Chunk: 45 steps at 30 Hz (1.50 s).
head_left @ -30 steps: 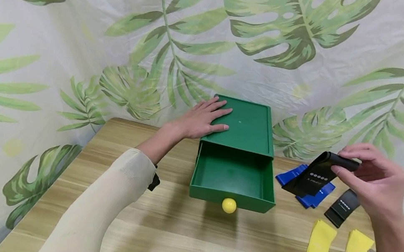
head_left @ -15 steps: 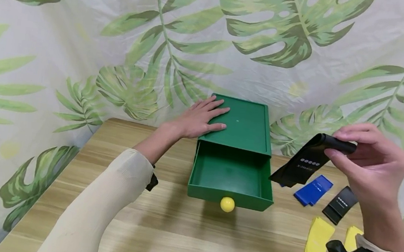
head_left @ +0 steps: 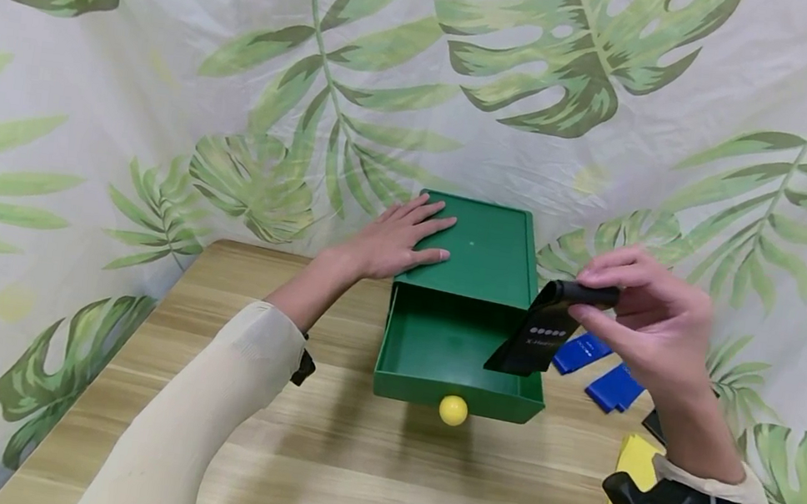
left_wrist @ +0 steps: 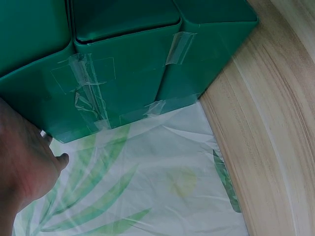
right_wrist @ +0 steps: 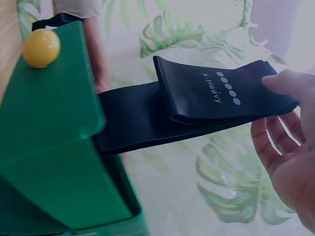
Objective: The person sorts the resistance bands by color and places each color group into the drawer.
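My left hand [head_left: 393,242] lies with spread, straight fingers on the top of a green drawer box [head_left: 479,253]. Its drawer [head_left: 457,395] is pulled out and has a round yellow knob [head_left: 454,410]. Between thumb and fingers my right hand [head_left: 648,316] pinches a folded black resistance band [right_wrist: 211,93] marked "X-Heavy". The band hangs down over the drawer's right side, and its far end overlaps the drawer in the right wrist view. The left wrist view shows the box's side with clear tape on it and part of my left hand [left_wrist: 29,157].
Two blue bands [head_left: 615,387] lie on the wooden table [head_left: 317,460] right of the drawer. A yellow band [head_left: 631,490] lies nearer, partly under my right wrist, and a dark band [head_left: 654,426] shows beside my forearm. A leaf-patterned cloth [head_left: 368,46] hangs behind.
My right hand has carried the black band leftward, from above the blue bands to over the drawer's right side. The left hand has stayed on the box top.
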Motion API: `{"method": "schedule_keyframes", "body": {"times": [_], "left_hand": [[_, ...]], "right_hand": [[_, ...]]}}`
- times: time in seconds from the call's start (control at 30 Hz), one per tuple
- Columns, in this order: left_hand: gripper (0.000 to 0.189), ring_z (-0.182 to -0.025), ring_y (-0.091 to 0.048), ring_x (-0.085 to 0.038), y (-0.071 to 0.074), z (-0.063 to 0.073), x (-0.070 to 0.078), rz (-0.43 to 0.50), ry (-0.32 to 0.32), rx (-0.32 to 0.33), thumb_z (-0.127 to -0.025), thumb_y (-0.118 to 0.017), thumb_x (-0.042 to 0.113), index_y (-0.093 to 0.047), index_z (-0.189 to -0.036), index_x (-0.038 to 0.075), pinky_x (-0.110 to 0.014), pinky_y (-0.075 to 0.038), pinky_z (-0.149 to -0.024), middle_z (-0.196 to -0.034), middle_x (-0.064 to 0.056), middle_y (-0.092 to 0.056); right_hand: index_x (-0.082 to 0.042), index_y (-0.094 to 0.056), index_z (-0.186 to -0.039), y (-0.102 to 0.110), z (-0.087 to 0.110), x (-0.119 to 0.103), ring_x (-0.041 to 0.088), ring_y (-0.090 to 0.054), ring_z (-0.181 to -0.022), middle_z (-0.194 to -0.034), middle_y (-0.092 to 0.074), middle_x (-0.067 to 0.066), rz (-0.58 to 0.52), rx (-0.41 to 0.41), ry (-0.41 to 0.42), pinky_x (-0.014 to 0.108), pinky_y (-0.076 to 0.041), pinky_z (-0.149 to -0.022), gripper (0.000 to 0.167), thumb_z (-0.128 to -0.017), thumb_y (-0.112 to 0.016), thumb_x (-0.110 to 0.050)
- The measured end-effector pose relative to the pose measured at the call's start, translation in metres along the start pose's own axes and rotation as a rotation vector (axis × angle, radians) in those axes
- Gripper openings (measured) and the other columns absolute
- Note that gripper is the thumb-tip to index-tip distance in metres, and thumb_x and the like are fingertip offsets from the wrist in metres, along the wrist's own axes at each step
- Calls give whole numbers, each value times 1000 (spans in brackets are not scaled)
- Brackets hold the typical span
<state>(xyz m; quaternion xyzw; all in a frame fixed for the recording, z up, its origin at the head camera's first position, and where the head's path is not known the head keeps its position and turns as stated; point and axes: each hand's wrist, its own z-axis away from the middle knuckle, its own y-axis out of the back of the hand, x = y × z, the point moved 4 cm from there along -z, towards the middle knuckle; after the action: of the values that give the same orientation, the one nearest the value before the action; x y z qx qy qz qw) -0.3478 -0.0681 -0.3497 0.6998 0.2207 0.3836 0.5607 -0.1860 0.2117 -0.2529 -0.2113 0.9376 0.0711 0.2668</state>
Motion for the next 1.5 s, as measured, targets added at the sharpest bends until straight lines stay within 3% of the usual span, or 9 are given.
{"method": "schedule_keyframes", "body": {"times": [0.2, 0.43, 0.73, 0.87, 1.1, 1.5], "left_hand": [[70, -165, 5, -24, 0, -1, 1, 4, -3, 4, -110, -42, 60, -25, -171, 28, -57, -5, -131, -179, -2, -10], [71, -165, 5, -24, -1, -1, -1, 4, -2, 8, -110, -43, 60, -25, -171, 27, -56, -5, -131, -179, -2, -10], [70, -165, 6, -24, -1, 0, 0, 17, 2, 9, -110, -44, 59, -25, -171, 27, -56, -4, -131, -179, -2, -10], [70, -165, 6, -24, -1, 0, 0, 15, 4, 14, -110, -44, 59, -26, -171, 28, -55, -4, -131, -179, -2, -10], [70, -165, 5, -24, -3, -1, 0, 11, 14, 23, -110, -43, 60, -26, -171, 29, -55, -4, -131, -179, -2, -11], [70, -165, 6, -24, -3, -2, -1, 11, 5, 23, -110, -43, 59, -26, -170, 27, -54, -4, -131, -179, -2, -11]], "right_hand": [[22, -69, -104, 3, 14, 23, 28, -69, -101, -110, -70, 22, 13, -148, -70, 28, -62, -86, 25, -86, -82, 11], [13, -73, -110, 2, 19, 43, 26, -66, -107, -115, -70, 17, 21, -262, -163, 28, -61, -86, 22, -90, -79, 9], [9, -74, -112, -6, 24, 56, 23, -65, -108, -116, -70, 15, 106, -321, -159, 28, -60, -91, 22, -91, -79, 7], [3, -75, -113, -11, 27, 63, 20, -65, -109, -115, -70, 15, 219, -375, -151, 25, -57, -93, 23, -91, -79, 7], [-11, -79, -112, -16, 32, 78, 18, -68, -108, -111, -75, 7, 421, -429, -206, 25, -55, -97, 44, -78, -84, 18], [-9, -80, -112, -18, 36, 87, 20, -69, -110, -113, -77, 5, 541, -446, -214, 21, -53, -98, 38, -80, -87, 10]]}}
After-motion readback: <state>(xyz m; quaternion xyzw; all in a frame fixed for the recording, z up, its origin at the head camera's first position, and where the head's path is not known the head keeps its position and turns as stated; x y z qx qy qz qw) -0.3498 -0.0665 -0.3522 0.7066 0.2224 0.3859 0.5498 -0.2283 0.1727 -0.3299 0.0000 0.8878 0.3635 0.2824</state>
